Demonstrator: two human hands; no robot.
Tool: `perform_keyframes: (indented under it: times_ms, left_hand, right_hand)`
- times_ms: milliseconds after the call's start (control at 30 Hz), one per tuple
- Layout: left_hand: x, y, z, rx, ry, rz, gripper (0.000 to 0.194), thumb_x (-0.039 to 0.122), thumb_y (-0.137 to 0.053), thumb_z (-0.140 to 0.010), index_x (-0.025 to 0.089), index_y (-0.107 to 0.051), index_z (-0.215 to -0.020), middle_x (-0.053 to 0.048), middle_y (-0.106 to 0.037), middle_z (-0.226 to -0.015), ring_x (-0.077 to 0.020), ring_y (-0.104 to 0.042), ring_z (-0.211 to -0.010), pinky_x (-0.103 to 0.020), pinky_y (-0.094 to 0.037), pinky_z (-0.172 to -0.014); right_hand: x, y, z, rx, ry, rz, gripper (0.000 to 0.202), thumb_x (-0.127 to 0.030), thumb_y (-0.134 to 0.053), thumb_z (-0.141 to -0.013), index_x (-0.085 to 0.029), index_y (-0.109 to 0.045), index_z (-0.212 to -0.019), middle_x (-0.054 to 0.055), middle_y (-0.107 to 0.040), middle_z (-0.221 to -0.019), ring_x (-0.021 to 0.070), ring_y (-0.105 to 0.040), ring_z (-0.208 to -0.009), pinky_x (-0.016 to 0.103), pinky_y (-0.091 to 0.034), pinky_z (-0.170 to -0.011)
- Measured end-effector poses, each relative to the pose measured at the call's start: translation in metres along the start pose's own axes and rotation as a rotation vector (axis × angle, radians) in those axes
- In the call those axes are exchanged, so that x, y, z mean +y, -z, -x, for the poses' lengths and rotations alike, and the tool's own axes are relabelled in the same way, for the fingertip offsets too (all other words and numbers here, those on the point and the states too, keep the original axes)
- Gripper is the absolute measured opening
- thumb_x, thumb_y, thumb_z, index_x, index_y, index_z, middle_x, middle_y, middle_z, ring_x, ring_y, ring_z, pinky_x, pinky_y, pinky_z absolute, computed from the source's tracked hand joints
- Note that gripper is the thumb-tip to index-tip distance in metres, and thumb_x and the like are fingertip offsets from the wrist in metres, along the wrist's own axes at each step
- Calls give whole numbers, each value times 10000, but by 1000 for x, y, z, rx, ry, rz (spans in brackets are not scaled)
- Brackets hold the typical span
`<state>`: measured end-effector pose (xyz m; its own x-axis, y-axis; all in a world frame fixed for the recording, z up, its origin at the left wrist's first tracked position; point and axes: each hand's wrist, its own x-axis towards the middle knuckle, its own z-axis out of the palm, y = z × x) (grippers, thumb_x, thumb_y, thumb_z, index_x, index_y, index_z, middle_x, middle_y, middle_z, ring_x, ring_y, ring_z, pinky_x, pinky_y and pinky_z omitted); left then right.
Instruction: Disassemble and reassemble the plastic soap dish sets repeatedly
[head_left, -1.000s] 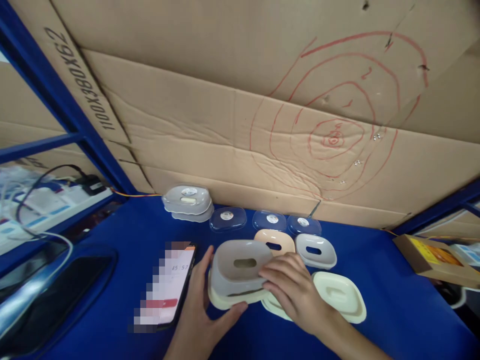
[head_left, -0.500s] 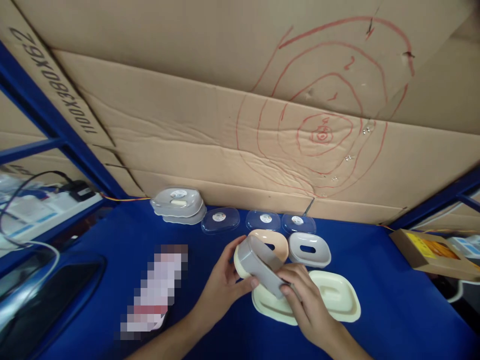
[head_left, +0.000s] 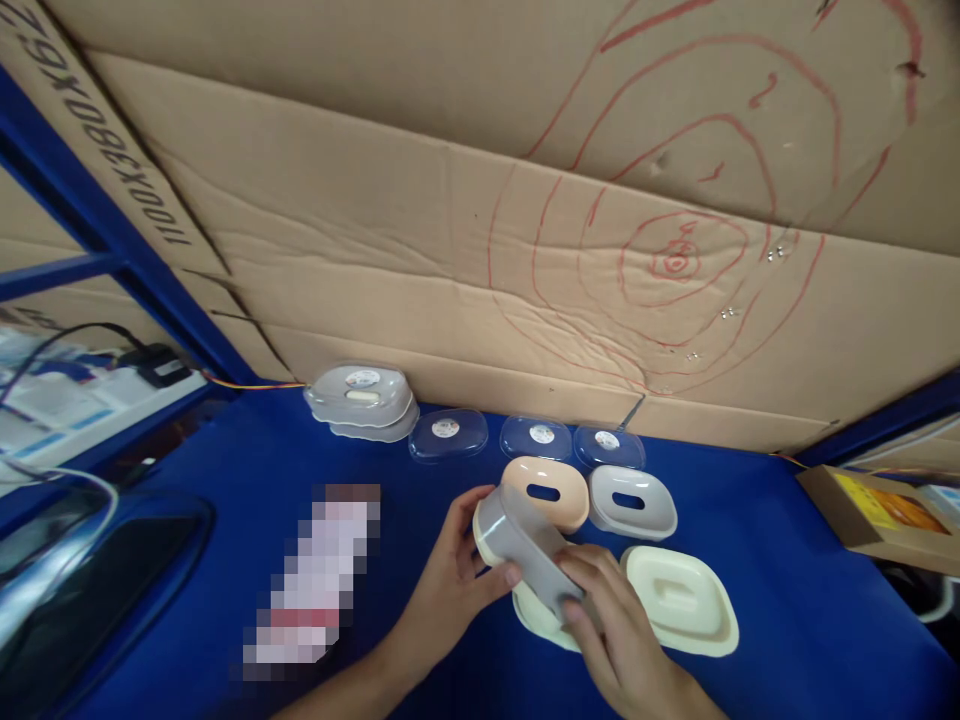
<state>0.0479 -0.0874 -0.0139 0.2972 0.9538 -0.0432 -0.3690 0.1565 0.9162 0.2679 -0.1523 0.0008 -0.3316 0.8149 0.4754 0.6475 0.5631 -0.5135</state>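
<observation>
My left hand [head_left: 466,572] grips the left end of a grey oval soap dish [head_left: 517,545], its thumb on the near side. A cream part [head_left: 487,550] shows at that end against the grey one. My right hand [head_left: 615,610] is closed on the right end of the same dish, which is held tilted above the table. Partly hidden beneath it lies a cream oval tray [head_left: 534,615], and a second cream tray [head_left: 679,600] rests to the right. Behind the hands sit a peach slotted dish [head_left: 566,495] and a light grey slotted dish [head_left: 652,510].
Three clear lids with round labels, including a left lid [head_left: 450,447], line the cardboard wall [head_left: 360,240]. A stack of lidded dishes [head_left: 360,405] stands back left. A pixelated object [head_left: 319,580] lies left on the blue table [head_left: 247,450]. A cardboard box [head_left: 847,510] stands right.
The view has shifted slightly. The grey dish stays between both hands, and my right fingers have moved a little over its right end.
</observation>
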Motion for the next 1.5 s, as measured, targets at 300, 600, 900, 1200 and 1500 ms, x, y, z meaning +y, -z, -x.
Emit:
perform_keyframes:
  times_ms: [300,600,900,1200,1500]
  left_hand:
    - [11,-4,-1,23,41,-30,767,545,-915,-718,291,-525,-1328,-82,-657,-1252,-288,-671,-1127,-399,-597,-899]
    - [42,33,-32,139,-405,-1040,442,431,-383,-1088,234,-565,-1439,-151,-496,-1589,-329,-457,-1480,-557,-386,-1219]
    - [38,49,-55,134,-392,-1701,510,229,-524,-970,91,-601,-1455,-290,-626,-1447,-489,-556,-1370,-739,-281,-1183]
    - [38,56,-54,106,-255,-1551,528,377,-700,-880,206,-632,-1375,-210,-612,-1488,-424,-598,-1348,-623,-483,-1080]
    - [82,33,-24,-200,14,-448,567,702,-528,-959,297,-702,-1317,-99,-724,-1378,-343,-719,-1181,-466,-583,-962]
  right_hand:
    - [4,-11,2,50,11,26,481,-187,-626,-995,-244,-508,-1457,120,-715,-1308,280,-689,-1208,416,-592,-1008]
    - [5,-5,5,152,-79,9,474,-231,-595,-1014,-247,-497,-1478,132,-699,-1295,299,-686,-1175,417,-594,-967]
    - [4,5,7,5,-44,-98,452,-252,-538,-1055,-278,-466,-1501,105,-667,-1206,253,-670,-1082,352,-595,-909]
    - [-10,9,-1,6,34,-243,456,-205,-698,-990,-322,-533,-1398,77,-693,-1122,237,-685,-1011,354,-599,-886]
    - [-15,10,-3,36,84,-366,434,-256,-735,-977,-308,-551,-1366,67,-704,-1050,226,-692,-945,344,-610,-806]
